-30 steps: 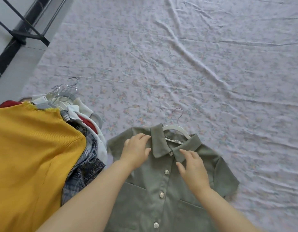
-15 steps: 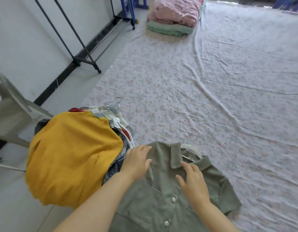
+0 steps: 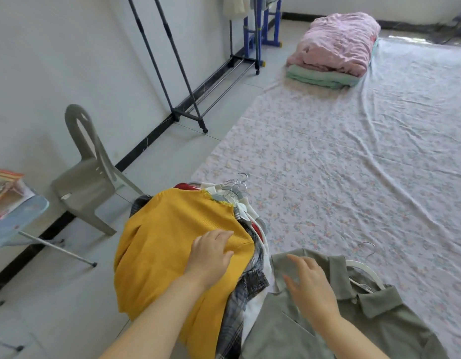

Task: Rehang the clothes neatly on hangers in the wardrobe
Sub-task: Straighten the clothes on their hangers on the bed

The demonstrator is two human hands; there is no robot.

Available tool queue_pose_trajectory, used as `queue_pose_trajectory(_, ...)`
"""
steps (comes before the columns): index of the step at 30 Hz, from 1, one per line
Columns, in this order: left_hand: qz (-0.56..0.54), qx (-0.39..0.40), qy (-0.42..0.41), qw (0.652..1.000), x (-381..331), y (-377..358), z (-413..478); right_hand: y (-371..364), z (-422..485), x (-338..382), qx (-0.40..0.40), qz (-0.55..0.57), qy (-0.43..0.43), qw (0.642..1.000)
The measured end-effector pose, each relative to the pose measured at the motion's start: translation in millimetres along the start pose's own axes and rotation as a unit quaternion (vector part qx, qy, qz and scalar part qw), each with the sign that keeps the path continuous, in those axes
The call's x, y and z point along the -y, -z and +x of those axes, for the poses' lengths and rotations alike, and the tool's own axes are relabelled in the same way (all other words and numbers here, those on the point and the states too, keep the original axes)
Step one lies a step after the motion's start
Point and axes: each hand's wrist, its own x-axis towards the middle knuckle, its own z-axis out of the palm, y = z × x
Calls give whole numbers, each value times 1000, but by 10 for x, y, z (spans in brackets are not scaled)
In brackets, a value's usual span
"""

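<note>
A grey-green collared shirt (image 3: 379,325) lies flat on the floral sheet (image 3: 340,177) with a white hanger (image 3: 364,273) inside its neck, hook pointing away. My right hand (image 3: 308,287) hovers open over the shirt's left collar, fingers spread. To its left sits a heap of hung clothes topped by a yellow knit top (image 3: 172,255), with several metal hanger hooks (image 3: 236,185) bunched at the far end. My left hand (image 3: 211,252) rests on the yellow top's near edge, fingers relaxed. A black clothes rack (image 3: 188,104) stands by the wall.
A grey plastic chair (image 3: 89,174) stands against the left wall. An ironing board (image 3: 14,218) juts in from the left edge. Folded pink and green bedding (image 3: 333,53) lies at the sheet's far end. A blue frame (image 3: 260,24) stands behind the rack.
The view tilted up, showing the room. My left hand left the shirt's shoulder and moved left onto the yellow top. My right hand shifted left across the collar.
</note>
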Motion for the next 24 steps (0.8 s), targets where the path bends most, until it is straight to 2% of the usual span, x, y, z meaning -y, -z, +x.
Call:
queue_pose_trajectory(6, -16, 28, -20, 999, 846, 138, 520, -477, 694, 694, -4, -23, -18, 1000)
queue_pose_trajectory(12, -21, 56, -41, 997, 1611, 184, 1051, -975, 1427, 1292, 25, -26, -43, 998)
queue_pose_trajectory(24, -60, 52, -57, 995, 2342, -274, 1639, -1642, 2802, 1520, 6, -30, -123, 992)
